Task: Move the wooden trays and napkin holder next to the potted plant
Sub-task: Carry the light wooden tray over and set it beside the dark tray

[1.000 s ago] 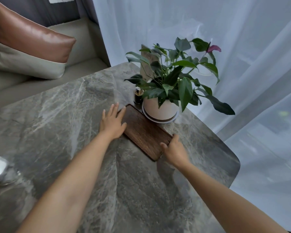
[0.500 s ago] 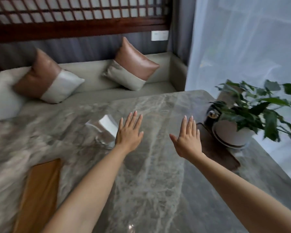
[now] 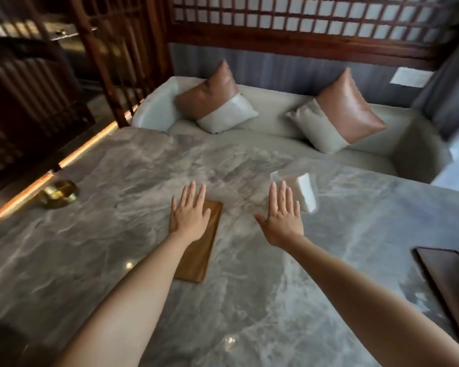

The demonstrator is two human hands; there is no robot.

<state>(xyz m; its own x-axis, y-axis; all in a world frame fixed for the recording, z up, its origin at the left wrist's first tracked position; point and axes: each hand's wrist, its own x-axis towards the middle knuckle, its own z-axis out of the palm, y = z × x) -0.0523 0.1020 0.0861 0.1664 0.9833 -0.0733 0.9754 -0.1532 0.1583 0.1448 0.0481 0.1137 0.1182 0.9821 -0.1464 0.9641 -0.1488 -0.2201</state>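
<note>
Marble table (image 3: 249, 313): broad bare surface nearest. Dark wooden tray (image 3: 448, 282) at right edge. Light wooden tray (image 3: 204, 247) centre, under left hand (image 3: 188, 218), fingers spread flat, gripping nothing. Right hand (image 3: 284, 221) splayed, empty, before napkin holder (image 3: 302, 192). Brass bowl (image 3: 59, 193) near left edge. Sofa (image 3: 276, 115) beyond.

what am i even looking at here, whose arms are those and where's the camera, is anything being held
The camera sits on a person's head, looking forward and down, so the two bare arms are that person's own. The left hand is spread flat over the far end of a light wooden tray on a grey marble table. The right hand is open above the table, just in front of a clear napkin holder with white napkins. Neither hand holds anything. A darker wooden tray shows at the right edge, and a small brass dish sits far left. Behind is a sofa with cushions.
</note>
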